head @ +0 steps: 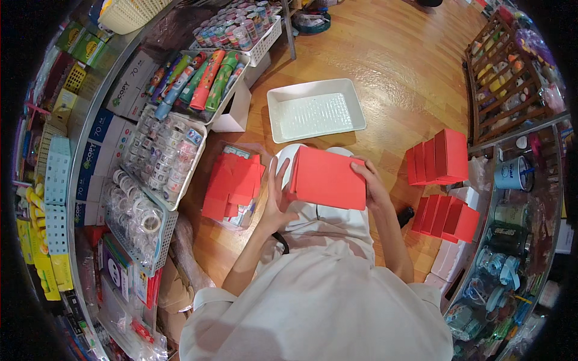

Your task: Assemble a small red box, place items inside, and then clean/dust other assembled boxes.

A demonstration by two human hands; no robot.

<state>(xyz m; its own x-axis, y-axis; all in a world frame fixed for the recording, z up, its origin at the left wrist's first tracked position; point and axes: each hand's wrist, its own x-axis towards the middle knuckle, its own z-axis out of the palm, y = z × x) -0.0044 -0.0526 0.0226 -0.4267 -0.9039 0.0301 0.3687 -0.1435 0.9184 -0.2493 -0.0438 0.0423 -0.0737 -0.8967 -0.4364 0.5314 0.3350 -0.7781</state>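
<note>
A red cardboard box [332, 178] rests over my lap, its broad face up. My right hand [372, 182] grips its right edge, thumb on top and fingers partly hidden beneath. At its left side my left hand [275, 203] is spread, fingers and thumb apart; whether it touches the box is hard to tell. Flat red card pieces [232, 185] lie in a loose pile on a clear plastic bag [253, 216], left of my knees. To the right stand two rows of red boxes, one farther off [445, 155] and one nearer [451, 219].
A white plastic tray [316, 113] sits on the wood floor beyond my knees. Baskets of tape rolls [162, 158] and patterned tubes [203, 83] line the left shelf. On the right are a wooden crate of plush toys [501, 81] and a shelf with cups [512, 173].
</note>
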